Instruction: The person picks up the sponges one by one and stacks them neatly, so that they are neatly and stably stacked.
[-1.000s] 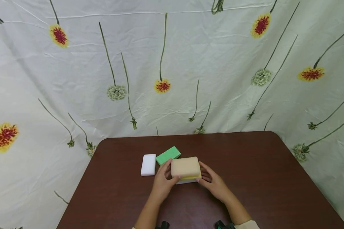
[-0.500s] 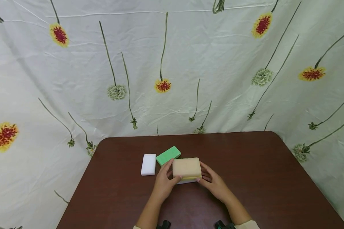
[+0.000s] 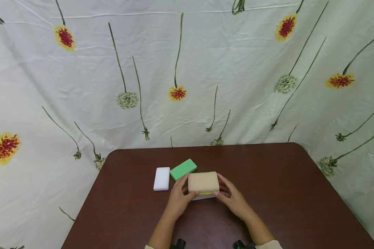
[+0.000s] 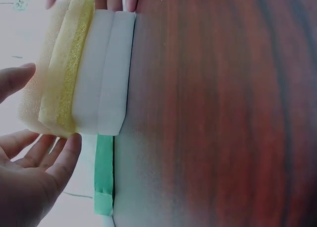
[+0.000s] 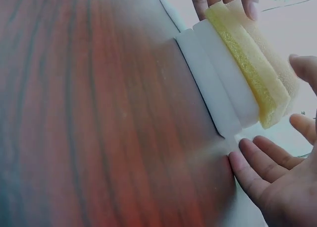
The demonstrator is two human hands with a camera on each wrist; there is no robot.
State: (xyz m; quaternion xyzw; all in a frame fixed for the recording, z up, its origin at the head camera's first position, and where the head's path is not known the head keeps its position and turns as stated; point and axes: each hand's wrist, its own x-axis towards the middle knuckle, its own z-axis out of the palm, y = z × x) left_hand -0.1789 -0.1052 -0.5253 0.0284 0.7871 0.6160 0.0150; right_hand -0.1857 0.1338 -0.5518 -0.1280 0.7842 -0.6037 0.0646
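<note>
A stack of sponge blocks stands on the table, two white blocks (image 4: 110, 83) below, a yellow sponge (image 4: 72, 63) above them and a beige sponge (image 3: 203, 182) on top. My left hand (image 3: 178, 197) holds the beige sponge at its left end, thumb at the near edge and fingers around the far corner; its fingertips also reach the yellow sponge. My right hand (image 3: 232, 199) is at the right end, fingers spread and fairly straight beside the stack. Its thumb is at the near right corner; whether it presses there I cannot tell.
A green sponge (image 3: 183, 168) lies slantwise behind the stack's left side. Left of it lies another white block (image 3: 161, 179). The brown table (image 3: 268, 173) has its far edge against a hanging white flowered cloth (image 3: 237, 62).
The beige sponge and my left hand have shifted slightly to the right, mostly in the first half second. My right hand has barely moved.
</note>
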